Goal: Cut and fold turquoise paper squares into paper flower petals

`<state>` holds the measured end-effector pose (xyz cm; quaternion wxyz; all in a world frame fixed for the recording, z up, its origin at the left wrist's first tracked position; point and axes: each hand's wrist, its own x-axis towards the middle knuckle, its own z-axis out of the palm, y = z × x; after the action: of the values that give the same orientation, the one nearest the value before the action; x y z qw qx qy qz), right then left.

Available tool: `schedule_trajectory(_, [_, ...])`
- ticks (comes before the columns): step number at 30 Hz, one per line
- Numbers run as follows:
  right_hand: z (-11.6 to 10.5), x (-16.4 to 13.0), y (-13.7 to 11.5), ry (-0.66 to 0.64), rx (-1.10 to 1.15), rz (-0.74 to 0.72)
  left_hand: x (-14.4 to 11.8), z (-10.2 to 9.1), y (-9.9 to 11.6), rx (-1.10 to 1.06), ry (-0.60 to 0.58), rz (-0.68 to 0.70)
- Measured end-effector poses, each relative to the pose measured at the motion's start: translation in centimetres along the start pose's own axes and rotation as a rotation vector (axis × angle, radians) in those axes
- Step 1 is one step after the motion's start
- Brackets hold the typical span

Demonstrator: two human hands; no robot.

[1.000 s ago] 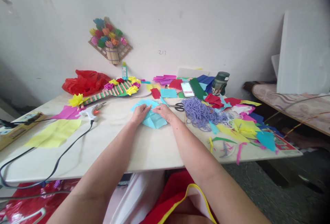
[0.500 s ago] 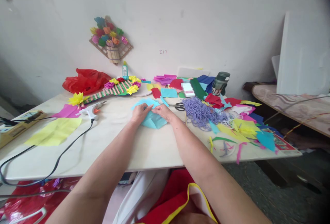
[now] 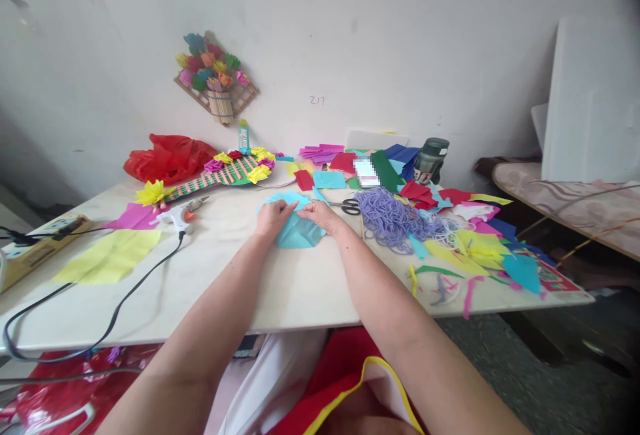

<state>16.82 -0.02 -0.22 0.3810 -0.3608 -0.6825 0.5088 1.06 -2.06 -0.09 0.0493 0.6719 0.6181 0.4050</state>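
Both hands rest on a light blue paper sheet (image 3: 299,231) that lies flat on the white table (image 3: 280,288), about midway across it and toward its far half. The left hand (image 3: 273,216) lies palm down on the sheet's left part, its fingers close together and pointing to the far right, the tips pressing down on the sheet's far edge, where a folded flap of the same blue shows beyond them. The right hand (image 3: 320,216) lies on the sheet's right part, fingers curled and held together, the tips meeting the left hand's tips over the far middle of the sheet; whether they pinch a fold or only press on it cannot be told at this size. The near corner of the sheet sticks out from under both hands toward the person. Just to the far right of the right hand lie black-handled scissors (image 3: 349,206), and beyond them a heap of purple cord (image 3: 393,218) touching a litter of coloured paper scraps (image 3: 475,241). To the left, well apart from the hands, a glue gun (image 3: 177,215) lies with its black cable (image 3: 120,301) trailing toward the near edge, beside a yellow sheet (image 3: 107,256) and a pink sheet (image 3: 131,217).
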Motion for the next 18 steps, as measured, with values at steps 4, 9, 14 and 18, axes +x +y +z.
schedule_trajectory(4, [-0.11,0.12,-0.03,0.085,0.013,0.018,0.09,-0.01,0.01,-0.014,0.043,-0.048])
schedule_trajectory(9, [-0.22,0.24,0.19,0.064,0.012,-0.004,-0.03,-0.63,0.28,0.088,-0.02,-0.01])
schedule_trajectory(14, [-0.13,0.35,0.36,0.006,0.05,-0.03,-0.01,-0.3,0.49,0.17,-0.092,0.115])
schedule_trajectory(18, [-0.28,0.46,0.48,0.114,0.171,0.001,-0.04,0.03,0.64,0.091,-0.038,0.036])
